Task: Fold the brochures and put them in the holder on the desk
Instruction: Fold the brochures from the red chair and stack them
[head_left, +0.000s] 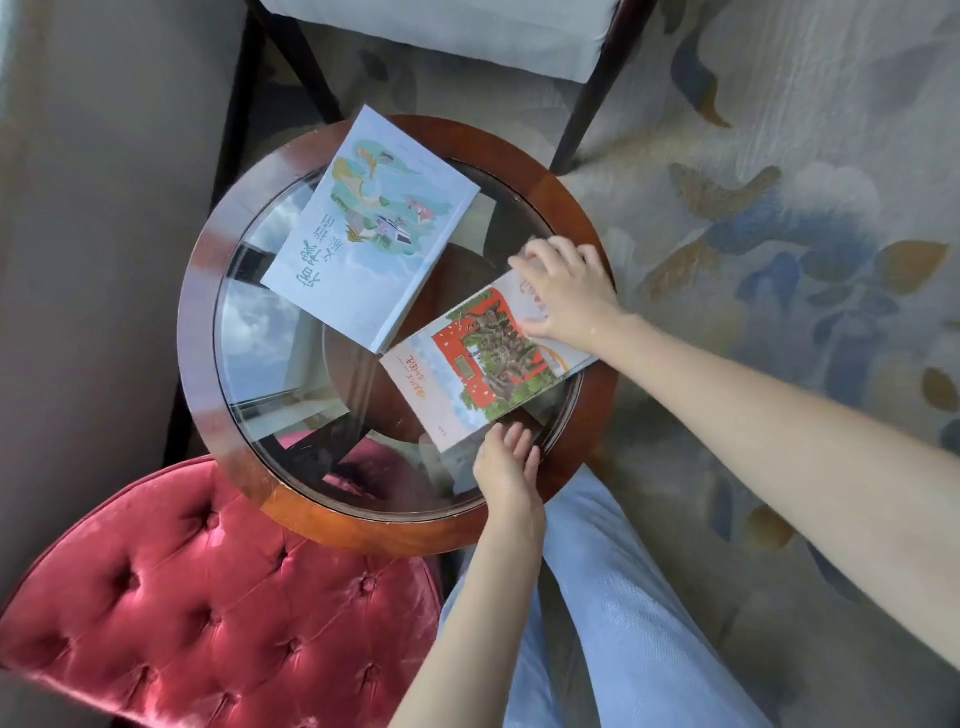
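A round, glass-topped worktop (208, 291) with a wooden rim carries 2 printed pieces. The blue brochure (374, 228) lies at the far left, touching the corner of the red brochure (483, 369), which lies flat at the near right. The right hand (566, 296) grasps the red brochure's far end, fingers curled over its edge. The left hand (506, 457) is released, straight fingers touching its near edge. A red tufted chair (208, 597) crowds the near side. Both covers bear Chinese characters, which I cannot read.

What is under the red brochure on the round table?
The red brochure lies on the glass top, its right end over the wooden rim. The right hand covers that end; anything beneath the paper is hidden.
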